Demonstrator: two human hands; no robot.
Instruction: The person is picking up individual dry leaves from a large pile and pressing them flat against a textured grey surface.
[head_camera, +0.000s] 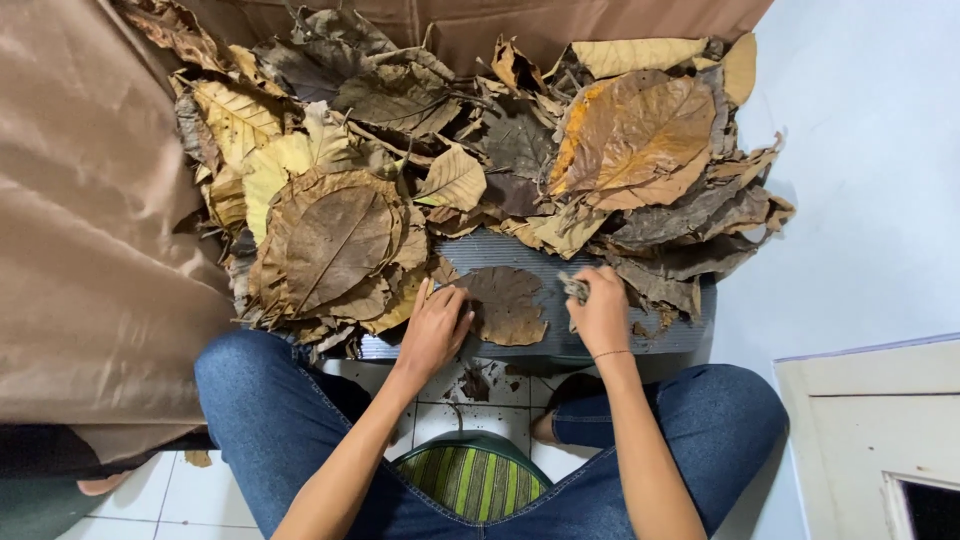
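I sit cross-legged in blue jeans before a grey ribbed mat (540, 252) heaped with dry leaves. A brown dry leaf (505, 303) lies flat on the mat's near part. My left hand (435, 328) presses down on that leaf's left edge, fingers together. My right hand (600, 312) is closed around a small grey tool or brush (575, 288) at the leaf's right side. A big rounded brown leaf (335, 240) sits on the pile to the left, and a large orange-brown leaf (640, 135) lies at the upper right.
Brown fabric (90, 230) drapes along the left and the far side. Pale blue wall or floor (870, 180) lies to the right, with a white door corner (870, 430). Leaf crumbs (475, 385) dot the white tiles between my knees. A green striped cushion (470, 478) sits below.
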